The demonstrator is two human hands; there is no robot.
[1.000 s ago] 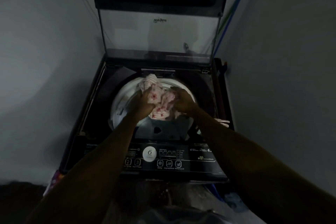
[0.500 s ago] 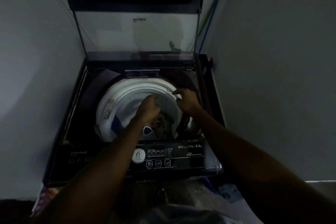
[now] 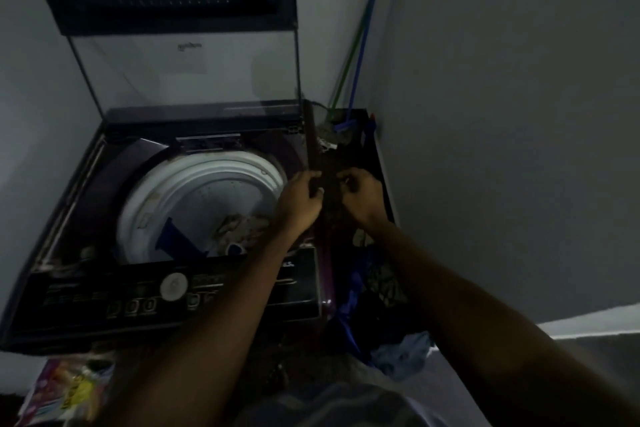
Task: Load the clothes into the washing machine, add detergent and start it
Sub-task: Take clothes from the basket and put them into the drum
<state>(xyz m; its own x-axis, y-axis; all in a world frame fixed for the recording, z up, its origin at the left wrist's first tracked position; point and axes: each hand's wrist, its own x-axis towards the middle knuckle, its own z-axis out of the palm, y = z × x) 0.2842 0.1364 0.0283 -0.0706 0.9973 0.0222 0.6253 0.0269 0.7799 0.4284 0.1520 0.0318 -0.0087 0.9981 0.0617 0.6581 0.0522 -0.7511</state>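
— Where are the hands?
— Right of centre, over the washing machine's [image 3: 166, 308] right edge. The left hand [image 3: 299, 199] and right hand [image 3: 362, 196] each pinch a dark garment [image 3: 330, 184] stretched between them.
— And the laundry?
— Some clothes [image 3: 242, 227] lie in the white drum [image 3: 207, 184], lid [image 3: 183, 73] raised at upper left. More sit in a dark basket [image 3: 375, 156] at right. A colourful packet [image 3: 65, 388] lies at lower left.

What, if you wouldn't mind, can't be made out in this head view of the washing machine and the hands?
- Control panel labels: motion blur and dim light.
- What the left hand and right hand grip, if anything: too dark.
- Clothes beside the machine: partly behind the right forearm.
- Packet: cut by the bottom edge, print blurred.
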